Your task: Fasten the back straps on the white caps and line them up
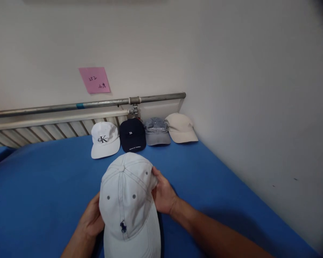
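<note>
A pale cap point(126, 200) with a small dark horse-rider emblem is held over the blue surface, its brim toward me. My left hand point(93, 218) grips its left side, with the fingertips partly hidden behind it. On the right side, my right hand point(164, 191) holds the edge near the back. Beyond stand a white cap point(104, 139) with black letters, a dark navy cap point(132, 135), a grey-blue cap point(157, 131) and a beige cap point(181, 128), side by side in a row.
The blue surface point(51, 179) meets a plain wall point(258, 107) on the right. Behind the caps run a metal pipe point(104, 104) and a ribbed radiator point(51, 132). A pink note point(94, 80) with handwriting is stuck on the back wall.
</note>
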The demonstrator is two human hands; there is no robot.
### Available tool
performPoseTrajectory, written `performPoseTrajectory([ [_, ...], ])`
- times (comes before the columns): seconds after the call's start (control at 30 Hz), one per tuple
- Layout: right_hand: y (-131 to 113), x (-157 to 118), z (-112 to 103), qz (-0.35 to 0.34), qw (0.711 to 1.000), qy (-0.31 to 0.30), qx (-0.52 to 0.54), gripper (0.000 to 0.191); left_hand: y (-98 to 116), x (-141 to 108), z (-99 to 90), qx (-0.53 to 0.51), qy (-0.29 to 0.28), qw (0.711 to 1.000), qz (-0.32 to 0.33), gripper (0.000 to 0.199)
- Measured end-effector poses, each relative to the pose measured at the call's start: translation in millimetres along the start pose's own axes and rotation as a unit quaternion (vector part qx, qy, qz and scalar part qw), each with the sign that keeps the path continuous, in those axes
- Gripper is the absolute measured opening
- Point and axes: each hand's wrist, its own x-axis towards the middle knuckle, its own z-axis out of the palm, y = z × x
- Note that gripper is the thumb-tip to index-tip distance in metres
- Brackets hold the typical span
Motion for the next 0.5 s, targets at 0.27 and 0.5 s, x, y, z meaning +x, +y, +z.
performPoseTrajectory([
  [0.27, -3, 0, 7, -0.027, 0.997, 0.068, 0.019, 0.067, 0, -3, 14.7, -0.043, 0.108, 0.992, 0.044, 0.031],
  [0.5, -3, 5, 3, -0.069, 0.992, 0.099, 0.033, 0.052, -1, 0, 9.9, -0.059, 0.066, 0.995, 0.035, 0.028],
])
